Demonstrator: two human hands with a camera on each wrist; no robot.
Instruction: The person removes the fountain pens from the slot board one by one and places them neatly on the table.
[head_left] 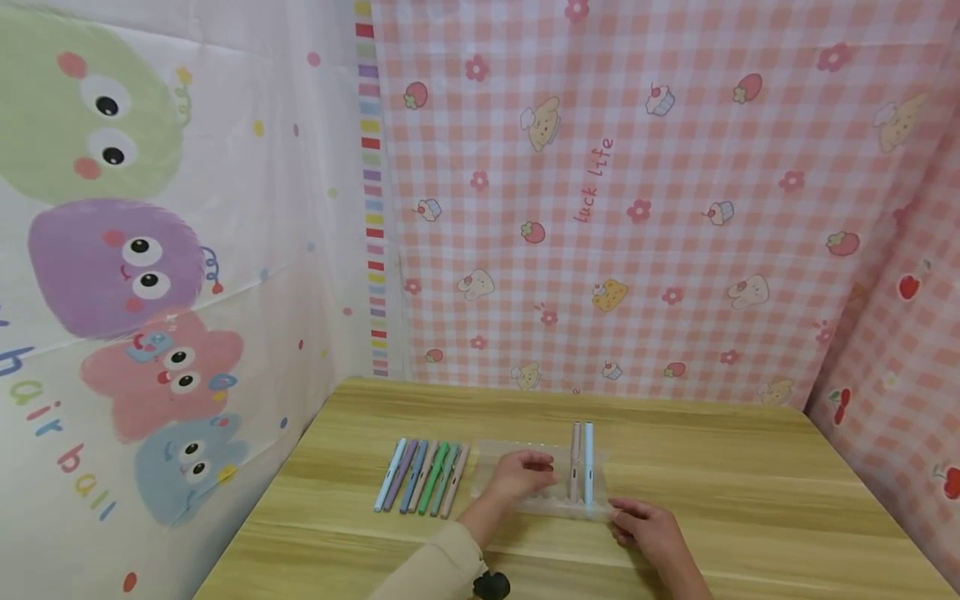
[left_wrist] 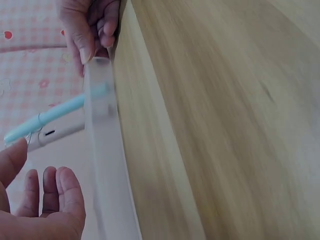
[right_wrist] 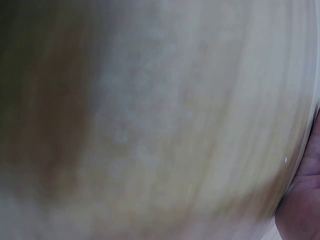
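A clear plastic pen case lies on the table, with a light blue pen and a greyish-pink pen side by side at its right end. Over the case's left half hovers my left hand, its fingers loosely bent around nothing; in the left wrist view, the left fingers stand apart from the two pens. My right hand pinches the case's near right corner between thumb and fingers, seen at the top of the left wrist view. The right wrist view catches only part of the palm.
Left of the case, several pens in light blue, purple, blue, green and pinkish tones lie in a slanted row. The wood-patterned table meets a pink checked curtain behind and a white cartoon-print curtain at left.
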